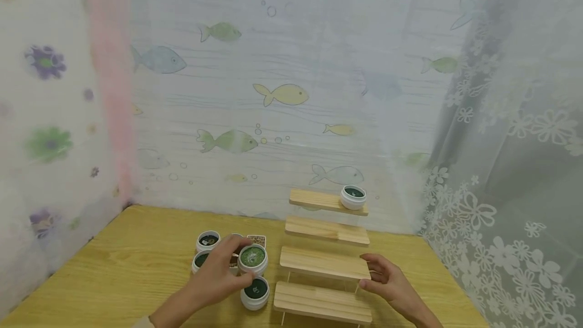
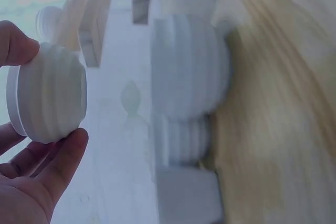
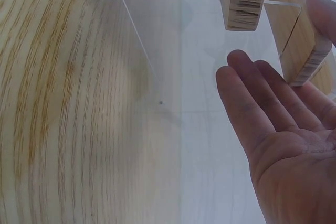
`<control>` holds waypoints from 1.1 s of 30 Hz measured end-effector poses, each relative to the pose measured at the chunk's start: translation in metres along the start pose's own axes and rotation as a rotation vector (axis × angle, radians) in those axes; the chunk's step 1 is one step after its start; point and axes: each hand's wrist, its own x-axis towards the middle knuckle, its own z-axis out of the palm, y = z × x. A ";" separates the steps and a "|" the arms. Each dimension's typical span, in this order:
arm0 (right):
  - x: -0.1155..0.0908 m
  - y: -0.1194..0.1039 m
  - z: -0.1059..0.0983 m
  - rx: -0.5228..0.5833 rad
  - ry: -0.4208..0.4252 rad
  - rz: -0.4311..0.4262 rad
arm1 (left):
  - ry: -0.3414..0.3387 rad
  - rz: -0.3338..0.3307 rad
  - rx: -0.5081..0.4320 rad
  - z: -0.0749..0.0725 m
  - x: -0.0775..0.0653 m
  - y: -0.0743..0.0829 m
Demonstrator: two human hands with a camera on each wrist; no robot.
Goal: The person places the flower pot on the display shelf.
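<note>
My left hand (image 1: 218,270) holds a small white ribbed jar (image 2: 58,93) by its sides, thumb and fingers on opposite sides. Its top (image 1: 252,256) looks green and speckled. A second white jar with a dark green top (image 1: 256,290) sits on the table just below it. At the right end of the tiered wooden display stand (image 1: 325,262), my right hand (image 1: 393,285) grips a middle step, thumb at the front edge and index finger at the back. The other fingers extend straight in the right wrist view. Another white jar (image 1: 353,197) stands on the top step.
Left of the stand, more white jars (image 1: 208,240) cluster beside a square container of brown bits (image 1: 257,240), partly hidden by my left hand. The wood-grain table (image 1: 132,252) meets a fish-print curtain (image 1: 282,115) behind. Lace fabric (image 1: 496,237) hangs at the right.
</note>
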 end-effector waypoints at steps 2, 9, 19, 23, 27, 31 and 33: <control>0.001 0.000 0.000 0.000 -0.003 -0.002 | 0.005 -0.002 -0.008 0.004 0.005 0.004; 0.002 0.001 0.001 -0.007 -0.005 -0.004 | -0.001 0.014 -0.042 0.018 0.022 0.022; 0.002 0.000 -0.001 -0.012 0.007 0.012 | 0.010 0.148 -0.032 0.029 0.054 0.048; 0.001 -0.001 -0.002 -0.014 0.014 0.016 | -0.001 0.179 -0.030 0.030 0.067 0.058; -0.001 -0.001 -0.001 -0.008 0.017 0.023 | -0.013 0.204 -0.005 0.033 0.079 0.063; 0.000 -0.002 -0.001 0.004 0.009 0.027 | -0.041 0.210 0.033 0.036 0.092 0.066; 0.001 -0.002 -0.001 0.006 0.003 0.022 | -0.051 0.212 0.045 0.037 0.099 0.067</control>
